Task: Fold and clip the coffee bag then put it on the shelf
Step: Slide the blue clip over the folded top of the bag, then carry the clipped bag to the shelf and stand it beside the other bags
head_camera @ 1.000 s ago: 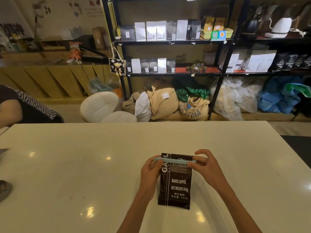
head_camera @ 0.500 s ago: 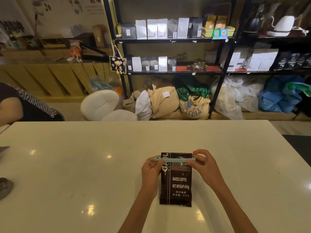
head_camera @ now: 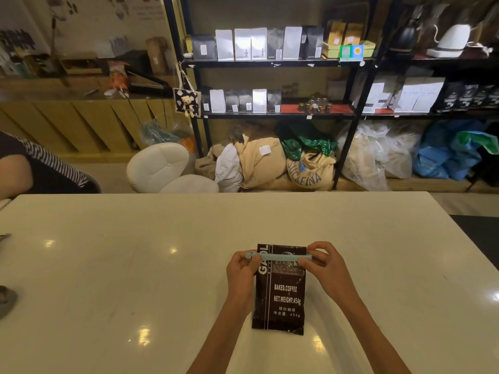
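Two hands, left hand (head_camera: 241, 271) and right hand (head_camera: 325, 268), pinch the long pale-blue plastic clip (head_camera: 278, 257) across the folded dark brown coffee bag (head_camera: 280, 292), low centre on the white worktop (head_camera: 135, 265). Shelving on the black metal shelf (head_camera: 278, 62) remains.

Tabletop (head_camera: 135, 265): smooth, glossy, cream-white, looking like polished stone or laminate; ceiling lights are reflecting as bright spots toward its left and near edges.

Coffee bag (head_camera: 280, 292): dark brown film or foil, semi-glossy, showing fine wrinkles and catching faint sheen near its bottom edge; white print.

Clip (head_camera: 278, 257): pale blue, smooth, matt, looking like plastic.

Shelf (head_camera: 270, 63): black frame, looking like painted metal, dull finish.

Sacks (head_camera: 305, 174) under the shelf: coarse woven cloth, tan, matt.

Cabinet (head_camera: 67, 125) at left: wood-look panels, satin.
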### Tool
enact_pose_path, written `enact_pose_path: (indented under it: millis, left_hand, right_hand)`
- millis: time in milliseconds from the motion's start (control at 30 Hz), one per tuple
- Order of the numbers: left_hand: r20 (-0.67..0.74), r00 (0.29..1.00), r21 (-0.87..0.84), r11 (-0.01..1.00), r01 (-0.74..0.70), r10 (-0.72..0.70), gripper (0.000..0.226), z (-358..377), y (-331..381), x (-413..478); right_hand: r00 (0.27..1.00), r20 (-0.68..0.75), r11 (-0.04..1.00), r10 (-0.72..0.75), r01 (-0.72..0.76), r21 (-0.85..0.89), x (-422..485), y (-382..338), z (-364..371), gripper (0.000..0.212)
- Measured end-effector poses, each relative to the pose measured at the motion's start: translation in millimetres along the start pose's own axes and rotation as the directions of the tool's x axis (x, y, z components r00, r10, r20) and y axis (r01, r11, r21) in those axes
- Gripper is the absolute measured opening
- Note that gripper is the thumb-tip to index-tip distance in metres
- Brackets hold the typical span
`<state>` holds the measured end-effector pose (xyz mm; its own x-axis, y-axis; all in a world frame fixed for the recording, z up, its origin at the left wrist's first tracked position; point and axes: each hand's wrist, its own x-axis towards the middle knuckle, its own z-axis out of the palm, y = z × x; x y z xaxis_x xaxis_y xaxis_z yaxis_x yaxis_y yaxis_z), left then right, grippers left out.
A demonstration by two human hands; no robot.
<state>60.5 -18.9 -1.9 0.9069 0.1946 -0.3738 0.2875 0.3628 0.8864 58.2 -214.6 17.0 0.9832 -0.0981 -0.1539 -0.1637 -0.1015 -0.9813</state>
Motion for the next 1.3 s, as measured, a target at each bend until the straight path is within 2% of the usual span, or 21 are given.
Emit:
enact_pose_path:
  millis: [100,200,333,400,467,533,600,700,767,800,867,900,1000,1167,1233,1300]
  left_hand:
    - [0.024,1.000,-0.054,0.999,0.004,-0.003,0.012,5,2,-7]
    - [0.058,0.998,-0.106,0.994,0.018,-0.012,0.019,12,3,-12]
    - [0.178,0.984,0.060,0.997,-0.046,0.034,0.021,16,4,-19]
    - [0.144,0.987,0.120,0.988,-0.094,0.076,0.016,17,8,-21]
    - [0.096,0.986,0.124,0.982,-0.146,0.134,0.015,19,18,-20]
    - [0.093,0.978,0.130,0.971,-0.198,0.187,0.016,20,29,-21]
    - [0.094,0.967,0.126,0.961,-0.247,0.237,0.015,22,39,-26]
    - [0.060,0.970,0.071,0.968,-0.241,0.237,0.012,30,49,-35]
    - [0.025,0.973,0.042,0.972,-0.231,0.230,0.009,37,53,-41]
    - [0.001,0.974,0.018,0.973,-0.228,0.228,0.009,41,55,-44]
    - [-0.042,0.971,-0.012,0.972,-0.235,0.234,0.014,47,60,-50]
    - [-0.053,0.966,-0.012,0.967,-0.255,0.254,0.017,52,62,-53]
    - [-0.063,0.956,0.004,0.957,-0.288,0.288,0.018,68,65,-62]
    - [0.071,0.984,0.184,0.968,-0.172,0.162,0.038,100,48,-78]
    - [0.053,0.977,0.237,0.948,-0.214,0.208,0.037,107,33,-85]
    - [-0.004,0.959,0.298,0.916,-0.268,0.282,0.030,114,24,-93]
  right_hand:
    - [0.999,-0.031,0.999,-0.006,0.008,0.050,-3,1,8,0.026]
    - [0.997,-0.012,0.986,0.071,-0.068,0.154,-9,2,30,0.032]
    - [0.989,-0.128,0.984,0.074,-0.052,0.173,-5,2,48,0.023]
    - [0.988,-0.140,0.983,0.067,-0.041,0.180,-3,-4,51,0.023]
    - [0.993,-0.094,0.975,0.073,-0.051,0.218,-3,-14,54,0.027]
    - [0.997,-0.064,0.978,0.044,-0.029,0.208,-6,-26,56,0.026]
    - [0.995,-0.101,0.992,-0.013,0.026,0.123,-8,-33,57,0.033]
    - [0.984,-0.155,0.995,-0.091,0.098,0.033,-10,-46,50,0.029]
    - [0.987,-0.108,0.992,-0.122,0.126,0.024,-13,-51,38,0.031]
    - [0.993,-0.041,0.992,-0.115,0.117,0.044,-17,-53,31,0.034]
    - [0.994,0.099,0.997,-0.049,0.043,0.056,-26,-51,21,0.054]
    - [0.992,0.121,0.999,-0.029,0.027,0.019,-31,-49,17,0.056]
    - [0.991,0.000,0.984,-0.136,0.135,-0.112,-37,-50,8,0.040]
    - [0.930,-0.255,0.936,-0.266,0.186,-0.300,-30,-63,-18,0.044]
    - [0.905,-0.292,0.915,-0.309,0.199,-0.352,-28,-62,-25,0.048]
    - [0.906,-0.315,0.939,-0.281,0.192,-0.285,-32,-62,-34,0.049]
